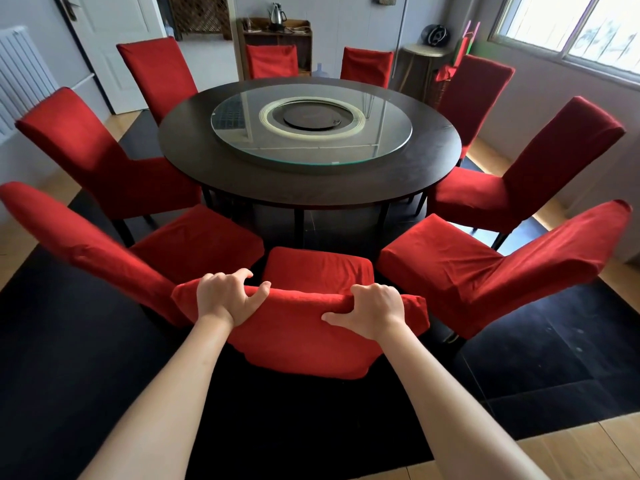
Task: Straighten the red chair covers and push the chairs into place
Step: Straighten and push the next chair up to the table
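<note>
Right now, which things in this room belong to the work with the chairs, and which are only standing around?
Part of the job:
- near chair, its top gripped by left hand and right hand
- other red-covered chairs
- round table

Not part of it:
- kettle on the shelf
- radiator
- door

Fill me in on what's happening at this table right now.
A person stands behind the nearest red chair and grips the top of its covered backrest with both hands, the left hand and the right hand each curled over the edge. This chair sits back from the round dark table, its seat not yet tucked under. More red-covered chairs ring the table, and a glass turntable lies at its centre.
</note>
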{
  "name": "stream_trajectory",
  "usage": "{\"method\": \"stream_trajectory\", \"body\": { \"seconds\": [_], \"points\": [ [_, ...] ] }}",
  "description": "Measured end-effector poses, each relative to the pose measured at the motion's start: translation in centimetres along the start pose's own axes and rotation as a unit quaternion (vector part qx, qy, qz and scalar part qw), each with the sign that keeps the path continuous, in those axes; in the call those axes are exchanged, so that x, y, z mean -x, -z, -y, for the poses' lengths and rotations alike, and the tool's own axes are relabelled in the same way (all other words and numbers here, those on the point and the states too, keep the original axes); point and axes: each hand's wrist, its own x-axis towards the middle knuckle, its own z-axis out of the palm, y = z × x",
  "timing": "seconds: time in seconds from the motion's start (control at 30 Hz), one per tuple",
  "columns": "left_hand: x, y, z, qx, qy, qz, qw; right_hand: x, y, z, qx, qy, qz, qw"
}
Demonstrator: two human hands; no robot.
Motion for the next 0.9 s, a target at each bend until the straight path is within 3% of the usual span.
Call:
{"method": "stream_trajectory", "body": {
  "seconds": [0.9],
  "points": [
    [2.2, 0.3, -2.1, 0.023, 0.014, 0.006, 1.000, 1.4, -0.4, -1.8, -0.002, -0.001, 0.003, 1.000]
  ]
}}
